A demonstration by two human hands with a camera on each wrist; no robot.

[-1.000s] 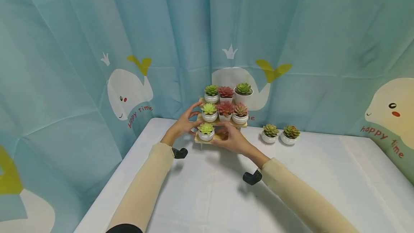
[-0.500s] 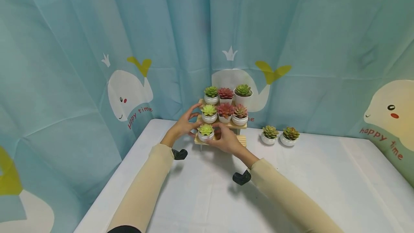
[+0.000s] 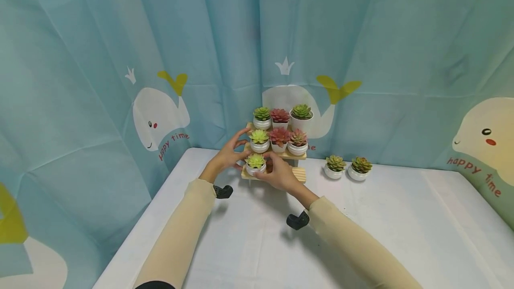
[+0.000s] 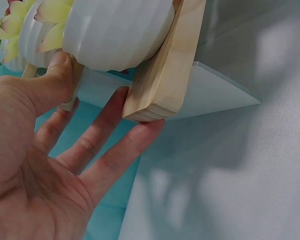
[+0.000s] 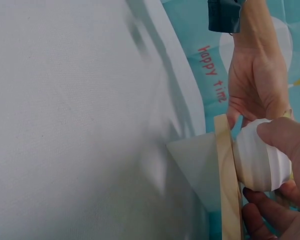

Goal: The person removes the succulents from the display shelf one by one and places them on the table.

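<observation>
Behind everything you have a blue whale-print curtain (image 3: 192, 26) filling the upper frame, with the white table (image 3: 257, 244) below it. The three-tier wooden stand (image 3: 299, 174) sits at the centre, against the curtain. Your left hand (image 3: 229, 153) is at its left end, and the left wrist view adds what the head view hides: spread fingers touching the end of a board, with a slanted white support (image 4: 215, 95) under it. Your right hand (image 3: 281, 174) pinches the white pot (image 3: 254, 171) at the left of the lowest tier and blocks part of that tier; the right wrist view shows your thumb across the pot, its base against the board. On the tiers above stand six more potted succulents (image 3: 279, 137), three per row, and two potted green rosettes (image 3: 347, 167) wait right of the stand. Your gripped pot holds a yellow-green succulent (image 3: 255, 160).
</observation>
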